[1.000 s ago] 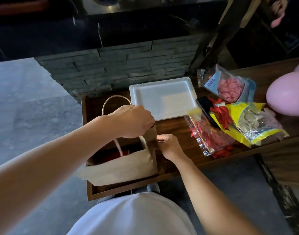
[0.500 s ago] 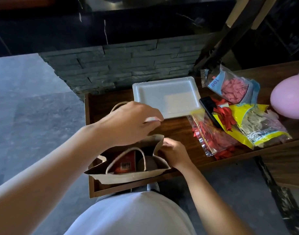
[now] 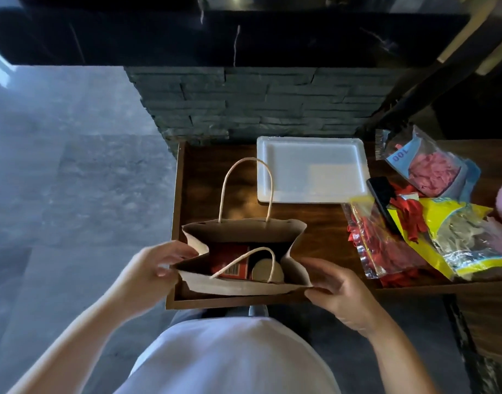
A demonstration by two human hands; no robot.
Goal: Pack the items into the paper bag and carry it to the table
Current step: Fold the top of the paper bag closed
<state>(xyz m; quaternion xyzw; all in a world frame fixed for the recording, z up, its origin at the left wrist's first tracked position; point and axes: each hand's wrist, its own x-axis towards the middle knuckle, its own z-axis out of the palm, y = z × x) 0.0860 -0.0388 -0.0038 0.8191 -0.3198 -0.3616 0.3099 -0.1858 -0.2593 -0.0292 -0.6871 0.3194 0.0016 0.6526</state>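
Paper bag: the paper bag (image 3: 244, 284) stands open at the near left end of the wooden counter (image 3: 323, 228), mouth up, just inside the near edge.
Left hand: the left hand (image 3: 151, 270) pinches the bag's rim at 9 o'clock, fingers closed on the paper.
Right hand: the right hand (image 3: 336, 282) grips the rim's near corner at 4 o'clock.
Contents: a red box (image 3: 229, 264) and a round pale lid (image 3: 265, 271) lie at the bottom.
Near handle: the near handle (image 3: 245, 261) droops into the mouth and could snag the next item.
Unpacked: the balloon packets (image 3: 431, 237) lie at 2 o'clock, well apart from the bag.
Risk: pulling the thin rim apart too hard may tear it; the bag sits close to the edge and could tip off.
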